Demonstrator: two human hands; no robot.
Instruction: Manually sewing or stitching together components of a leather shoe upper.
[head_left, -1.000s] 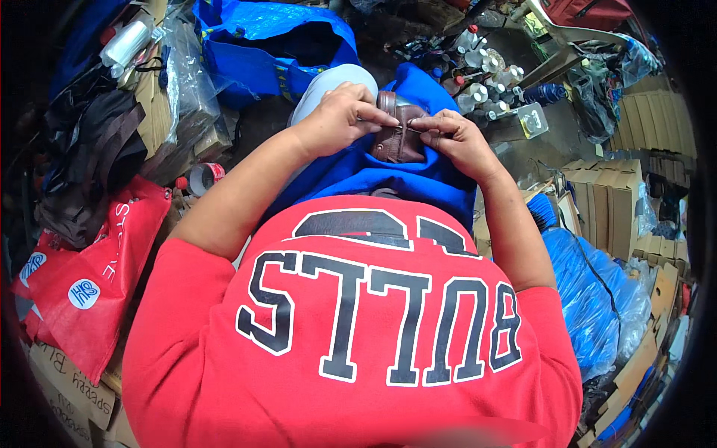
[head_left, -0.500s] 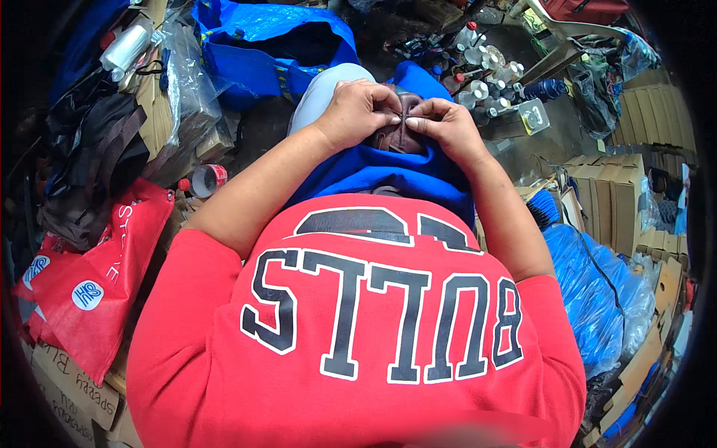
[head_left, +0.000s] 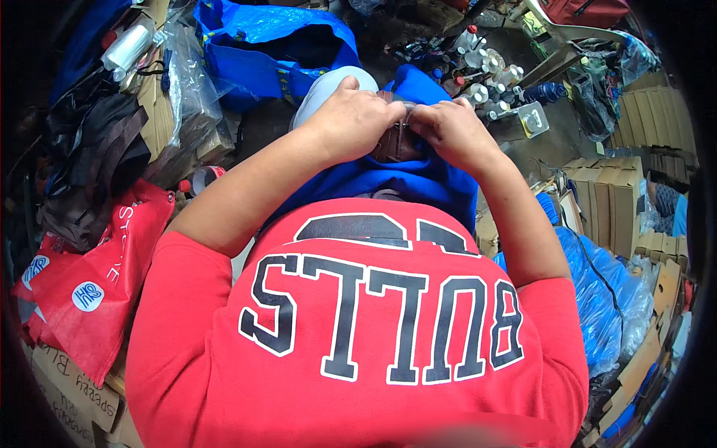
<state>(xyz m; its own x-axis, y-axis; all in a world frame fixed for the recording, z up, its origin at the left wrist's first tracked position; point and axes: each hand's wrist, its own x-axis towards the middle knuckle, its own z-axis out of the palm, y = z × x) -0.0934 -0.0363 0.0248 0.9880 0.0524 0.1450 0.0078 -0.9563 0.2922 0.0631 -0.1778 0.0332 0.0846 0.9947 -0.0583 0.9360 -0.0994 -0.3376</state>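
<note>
A dark brown leather piece (head_left: 394, 144) with a seam down its middle rests on my lap, on blue cloth (head_left: 366, 179). It looks like part of a shoe, but my hands cover much of it. Over its left side, my left hand (head_left: 355, 123) is closed, back upward, thumb and finger pressed together near the seam. My right hand (head_left: 455, 133) is closed opposite, its curled fingers almost meeting the left ones. A thin pale glint shows between the fingertips; whether it is thread or something else cannot be made out.
A blue bag (head_left: 280, 56) gapes beyond my left hand. Several capped bottles (head_left: 489, 63) stand at the far right. Flat cardboard boxes (head_left: 609, 198) and blue plastic wrapping (head_left: 586, 291) lie on the right. A red bag (head_left: 97, 291) sits on the left, near a bottle (head_left: 203, 179).
Both hands have turned backs upward, with fingers more curled and now covering more of the leather. My left hand has come lower and closer. Both forearms have shifted slightly.
</note>
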